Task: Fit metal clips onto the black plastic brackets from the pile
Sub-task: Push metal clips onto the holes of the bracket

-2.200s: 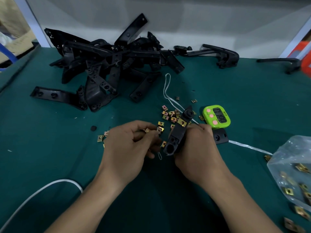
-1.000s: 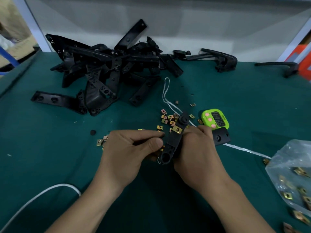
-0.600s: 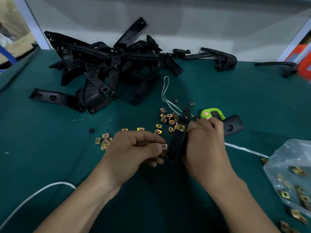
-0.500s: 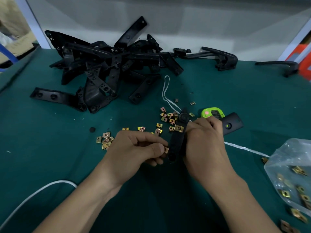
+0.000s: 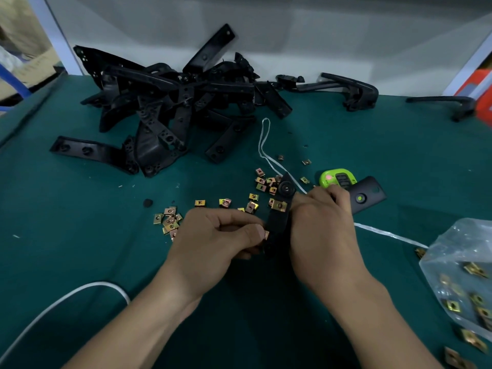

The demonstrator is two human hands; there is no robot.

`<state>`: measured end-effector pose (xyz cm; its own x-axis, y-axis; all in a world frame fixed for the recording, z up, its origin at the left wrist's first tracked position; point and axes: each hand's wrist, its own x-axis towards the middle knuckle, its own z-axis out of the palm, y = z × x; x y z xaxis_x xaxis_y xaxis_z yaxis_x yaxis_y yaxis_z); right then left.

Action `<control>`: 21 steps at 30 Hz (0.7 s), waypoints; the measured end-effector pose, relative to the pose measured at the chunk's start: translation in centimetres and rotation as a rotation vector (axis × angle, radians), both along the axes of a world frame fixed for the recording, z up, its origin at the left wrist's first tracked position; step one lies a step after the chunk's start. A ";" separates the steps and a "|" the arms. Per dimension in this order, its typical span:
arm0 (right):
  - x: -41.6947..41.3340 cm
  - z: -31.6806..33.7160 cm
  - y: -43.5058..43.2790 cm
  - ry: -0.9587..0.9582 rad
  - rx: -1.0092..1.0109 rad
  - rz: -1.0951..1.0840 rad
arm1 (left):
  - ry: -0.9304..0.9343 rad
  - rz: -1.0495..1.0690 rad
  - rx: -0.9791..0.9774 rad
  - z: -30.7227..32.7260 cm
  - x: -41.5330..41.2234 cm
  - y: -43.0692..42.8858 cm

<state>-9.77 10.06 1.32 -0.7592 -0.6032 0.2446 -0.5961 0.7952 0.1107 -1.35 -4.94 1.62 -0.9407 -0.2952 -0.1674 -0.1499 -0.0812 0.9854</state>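
My right hand (image 5: 319, 230) grips the bracket (image 5: 278, 222), long axis pointing away toward the pile (image 5: 173, 102); my left hand (image 5: 213, 243) pinches a clip (image 5: 266, 234) at its near end.

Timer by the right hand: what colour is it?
The timer is lime green with a pink button; head view.

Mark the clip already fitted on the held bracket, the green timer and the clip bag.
fitted clip (image 5: 279, 205), head view, centre of its face.
green timer (image 5: 342, 179), head view, its dark display.
clip bag (image 5: 468, 235), head view, bare upper wall.
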 end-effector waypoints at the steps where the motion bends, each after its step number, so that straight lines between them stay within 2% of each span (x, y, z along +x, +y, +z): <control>1: 0.0 0.0 0.0 0.004 0.001 0.001 | 0.012 -0.001 -0.030 -0.1 0.0 0.1; 5: 0.4 0.1 -0.1 0.003 0.007 0.015 | 0.040 -0.046 -0.149 -0.4 0.1 0.0; 14: 1.1 1.0 -0.7 -0.086 0.155 -0.008 | 0.020 -0.111 -0.224 0.0 0.1 0.4; 21: 1.4 1.0 -1.2 -0.084 0.133 -0.087 | 0.165 -0.002 -0.719 1.0 1.0 2.8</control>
<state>-8.33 8.89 2.28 -0.8241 -0.5574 0.1010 -0.5376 0.8257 0.1712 -0.30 -2.14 2.66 -0.9377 -0.2769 0.2100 0.0051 0.5931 0.8051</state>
